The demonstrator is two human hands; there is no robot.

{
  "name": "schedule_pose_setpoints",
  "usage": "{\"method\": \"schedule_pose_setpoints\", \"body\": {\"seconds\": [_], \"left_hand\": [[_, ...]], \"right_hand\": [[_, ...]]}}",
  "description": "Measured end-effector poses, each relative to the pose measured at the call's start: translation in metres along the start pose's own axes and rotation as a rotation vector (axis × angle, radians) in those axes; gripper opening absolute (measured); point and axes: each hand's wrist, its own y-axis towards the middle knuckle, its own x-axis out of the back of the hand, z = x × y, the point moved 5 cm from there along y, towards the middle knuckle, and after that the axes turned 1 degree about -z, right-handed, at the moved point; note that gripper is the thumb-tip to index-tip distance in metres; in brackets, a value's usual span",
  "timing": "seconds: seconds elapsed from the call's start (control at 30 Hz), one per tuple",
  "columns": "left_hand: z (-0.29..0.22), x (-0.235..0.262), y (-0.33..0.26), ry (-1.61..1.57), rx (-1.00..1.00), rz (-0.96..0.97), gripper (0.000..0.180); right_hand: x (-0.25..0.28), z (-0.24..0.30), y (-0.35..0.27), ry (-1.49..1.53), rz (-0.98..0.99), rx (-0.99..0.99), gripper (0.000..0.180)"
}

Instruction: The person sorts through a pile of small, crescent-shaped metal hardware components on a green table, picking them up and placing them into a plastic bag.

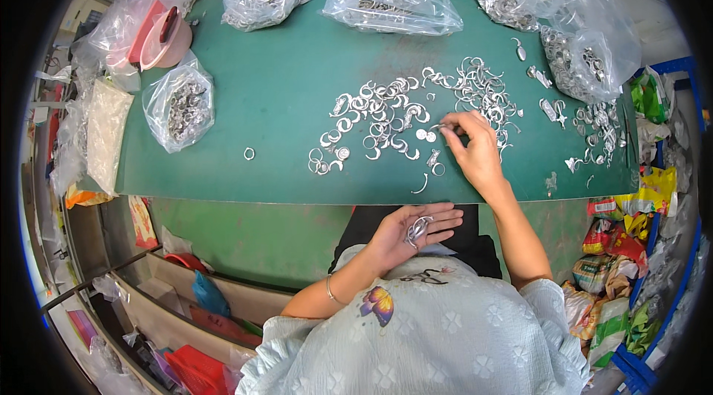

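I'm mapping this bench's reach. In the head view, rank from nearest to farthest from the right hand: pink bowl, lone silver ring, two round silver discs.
From the right hand:
1. Two round silver discs, just left of the fingers.
2. Lone silver ring, farther left, near the front edge.
3. Pink bowl, far left, toward the back.

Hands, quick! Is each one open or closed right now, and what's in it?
Left hand: open, palm up, with shiny metal pieces lying on it.
Right hand: closed, pinching a small silvery piece.
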Motion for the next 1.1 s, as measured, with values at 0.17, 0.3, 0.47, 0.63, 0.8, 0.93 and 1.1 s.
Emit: {"method": "schedule_pose_setpoints", "body": {"seconds": [0.17, 0.3, 0.47, 0.63, 0.8, 0.93, 1.1], "left_hand": [[-0.003, -0.003, -0.004, 0.001, 0.021, -0.023, 0.051], [-0.003, 0.003, -0.004, -0.105, -0.064, -0.056, 0.045], [0.006, 0.034, -0.007, -0.081, 0.031, -0.004, 0.030], [0.000, 0.014, -0.014, 0.003, -0.039, -0.268, 0.024], [-0.007, 0.009, -0.020, -0.044, -0.069, -0.302, 0.024], [-0.004, 0.015, -0.016, 0.124, -0.014, -0.174, 0.024], [-0.008, 0.004, -0.016, 0.123, -0.047, -0.153, 0.024]], "right_hand": [[0.017, 0.010, -0.008, -0.038, 0.028, -0.009, 0.014], [0.003, 0.050, -0.040, 0.242, 0.377, 0.191, 0.014], [0.000, 0.056, -0.037, -0.014, 0.413, 0.303, 0.023], [-0.012, 0.048, -0.044, -0.042, 0.433, 0.336, 0.017], [-0.020, 0.059, -0.045, 0.318, 0.580, 0.312, 0.014], [-0.024, 0.043, 0.010, 0.050, 0.060, 0.265, 0.016], [-0.044, 0.048, 0.029, -0.179, 0.115, 0.399, 0.015]]}}
